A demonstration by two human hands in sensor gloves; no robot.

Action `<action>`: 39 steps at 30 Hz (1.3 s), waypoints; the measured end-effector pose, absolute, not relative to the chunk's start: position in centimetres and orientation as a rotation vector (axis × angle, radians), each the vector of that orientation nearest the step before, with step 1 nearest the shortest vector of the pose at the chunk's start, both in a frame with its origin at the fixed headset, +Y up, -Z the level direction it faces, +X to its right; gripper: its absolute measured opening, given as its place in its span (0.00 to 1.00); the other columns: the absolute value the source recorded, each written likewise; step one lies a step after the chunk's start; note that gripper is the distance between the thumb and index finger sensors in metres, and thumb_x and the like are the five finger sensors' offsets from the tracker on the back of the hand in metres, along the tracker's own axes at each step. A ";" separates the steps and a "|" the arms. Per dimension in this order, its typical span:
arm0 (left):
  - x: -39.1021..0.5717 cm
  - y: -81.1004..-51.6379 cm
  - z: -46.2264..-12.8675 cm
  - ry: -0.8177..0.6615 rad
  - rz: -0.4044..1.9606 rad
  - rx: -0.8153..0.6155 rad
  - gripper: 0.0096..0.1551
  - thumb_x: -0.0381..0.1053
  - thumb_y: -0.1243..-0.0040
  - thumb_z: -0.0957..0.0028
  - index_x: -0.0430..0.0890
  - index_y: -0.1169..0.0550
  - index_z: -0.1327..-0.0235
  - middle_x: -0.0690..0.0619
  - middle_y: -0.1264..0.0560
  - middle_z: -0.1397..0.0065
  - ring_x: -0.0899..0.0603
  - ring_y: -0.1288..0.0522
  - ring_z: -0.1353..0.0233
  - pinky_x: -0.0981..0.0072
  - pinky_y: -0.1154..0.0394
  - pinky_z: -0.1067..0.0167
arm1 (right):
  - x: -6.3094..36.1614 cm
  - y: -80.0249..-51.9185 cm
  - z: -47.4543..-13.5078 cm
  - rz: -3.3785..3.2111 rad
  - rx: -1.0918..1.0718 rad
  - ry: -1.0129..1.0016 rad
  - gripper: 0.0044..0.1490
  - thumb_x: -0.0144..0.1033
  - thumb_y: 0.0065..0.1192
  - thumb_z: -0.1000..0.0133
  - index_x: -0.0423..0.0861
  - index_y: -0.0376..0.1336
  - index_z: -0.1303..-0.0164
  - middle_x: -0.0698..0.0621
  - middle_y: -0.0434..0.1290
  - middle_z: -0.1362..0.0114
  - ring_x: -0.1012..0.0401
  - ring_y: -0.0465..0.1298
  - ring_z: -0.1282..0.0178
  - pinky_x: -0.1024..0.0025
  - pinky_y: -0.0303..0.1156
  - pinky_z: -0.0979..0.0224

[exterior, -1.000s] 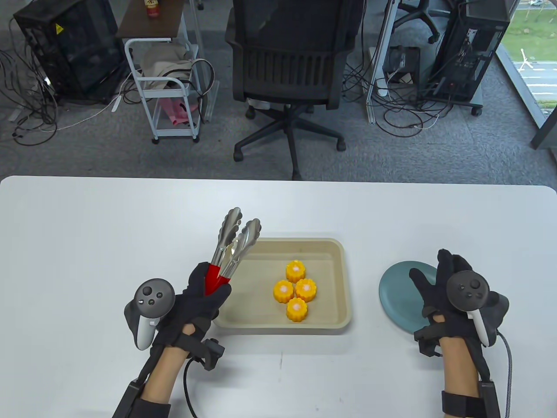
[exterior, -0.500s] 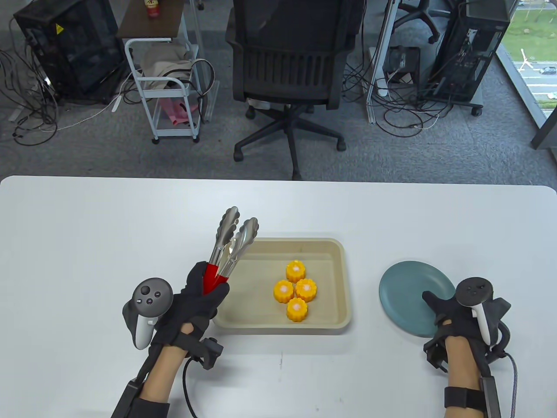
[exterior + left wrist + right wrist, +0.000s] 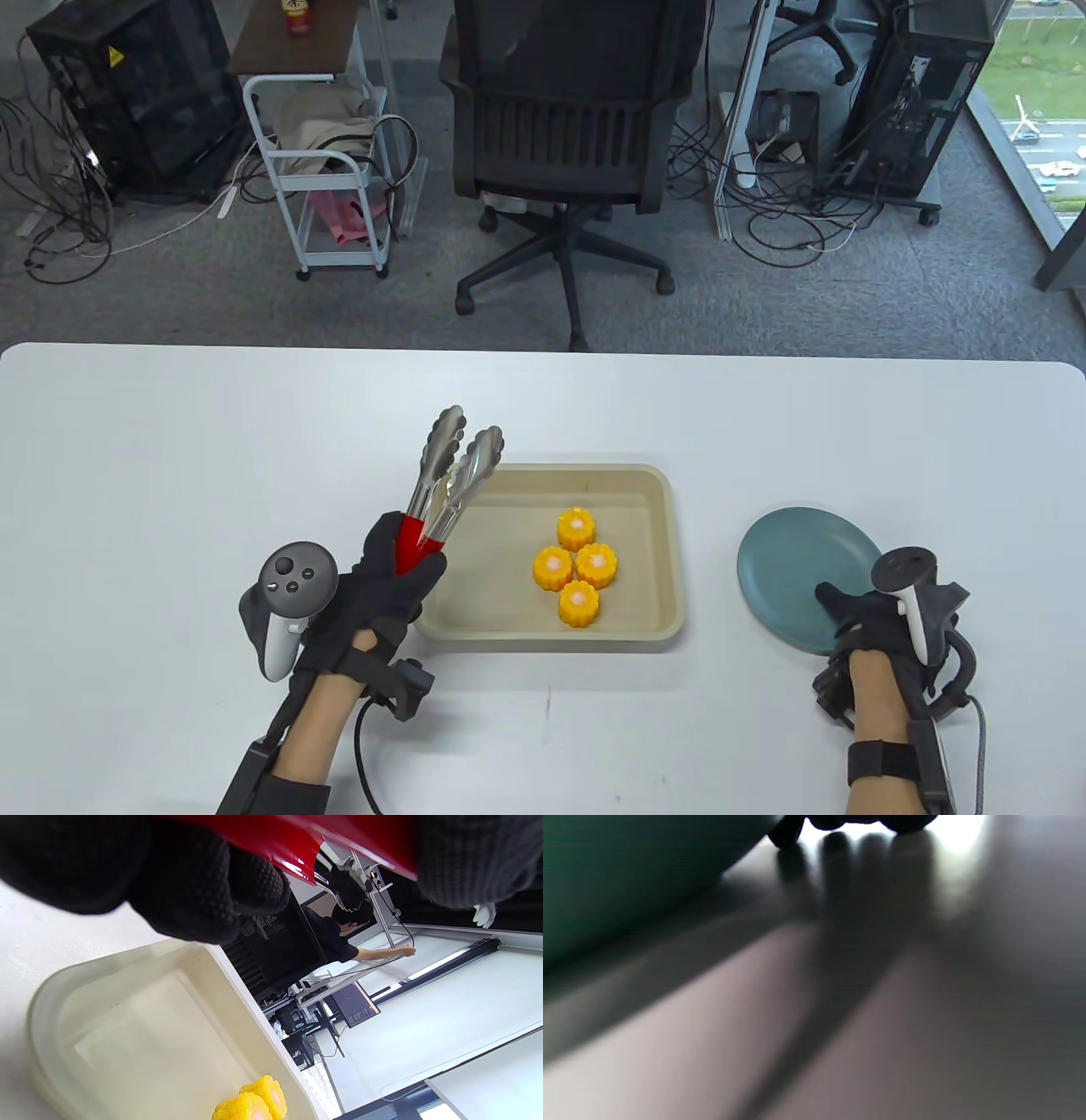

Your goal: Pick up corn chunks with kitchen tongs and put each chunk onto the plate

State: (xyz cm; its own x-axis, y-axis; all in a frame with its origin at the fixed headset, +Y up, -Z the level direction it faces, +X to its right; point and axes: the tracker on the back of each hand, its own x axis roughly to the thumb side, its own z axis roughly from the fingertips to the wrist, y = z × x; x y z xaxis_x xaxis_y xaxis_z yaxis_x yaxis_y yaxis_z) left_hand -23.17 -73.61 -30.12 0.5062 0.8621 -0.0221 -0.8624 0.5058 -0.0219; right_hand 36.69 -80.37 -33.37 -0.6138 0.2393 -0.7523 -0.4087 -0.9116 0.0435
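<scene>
White and smooth, the desk (image 3: 170, 475) fills the near part of the room, and behind it stand a black office chair (image 3: 577, 127), a small white cart (image 3: 327, 170) and some computer towers with lots of cables.

The left hand (image 3: 373, 598) has its fingers curled round the red handles of the kitchen tongs (image 3: 441, 484). The shiny metal tips point away from the person, and they sit a little apart with nothing between them. The right hand (image 3: 882, 624) rests at the near right edge of the teal plate (image 3: 797, 564). Its fingers seem to bend down at the rim, but I cannot tell if they hold the plate or just touch it. The right wrist view is too dark and blurry to help.

Four corn chunks (image 3: 575, 566) sit close together in the beige tray (image 3: 670, 543), just to the right of the left hand. They touch each other in a little bunch. The plate has nothing on it, and it lies well to the right of the tray, under the right hand's fingers.

The chunks look small and light, and they shine like plastic, so they are likely firm and a bit slippery. Their sides are bumpy, which should help the tongs grab on. I think the best place to squeeze is across the round sides, not the flat pink tops. The chunk farthest from the hands (image 3: 576, 528) looks easiest to take first, since only its near side touches the others. A gentle, steady squeeze should do, because a hard pinch could make a chunk pop out.
</scene>
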 end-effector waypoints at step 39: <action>-22.8 -73.8 -30.1 -0.011 0.999 -0.053 0.59 0.77 0.42 0.59 0.49 0.46 0.20 0.44 0.23 0.40 0.41 0.16 0.62 0.48 0.17 0.70 | 24.7 -73.1 -28.1 1.220 -0.401 -0.045 0.33 0.42 0.50 0.43 0.43 0.57 0.29 0.31 0.62 0.21 0.42 0.83 0.39 0.62 0.89 0.46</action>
State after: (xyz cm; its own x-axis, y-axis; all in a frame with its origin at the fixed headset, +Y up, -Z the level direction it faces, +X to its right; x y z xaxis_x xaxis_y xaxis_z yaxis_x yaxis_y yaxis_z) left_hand -22.79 -73.80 -30.14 0.5411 0.8408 -0.0148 -0.8402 0.5399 -0.0498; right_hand 24.73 -73.14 -28.08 0.3520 0.9186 -0.1794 -0.9031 0.2830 -0.3229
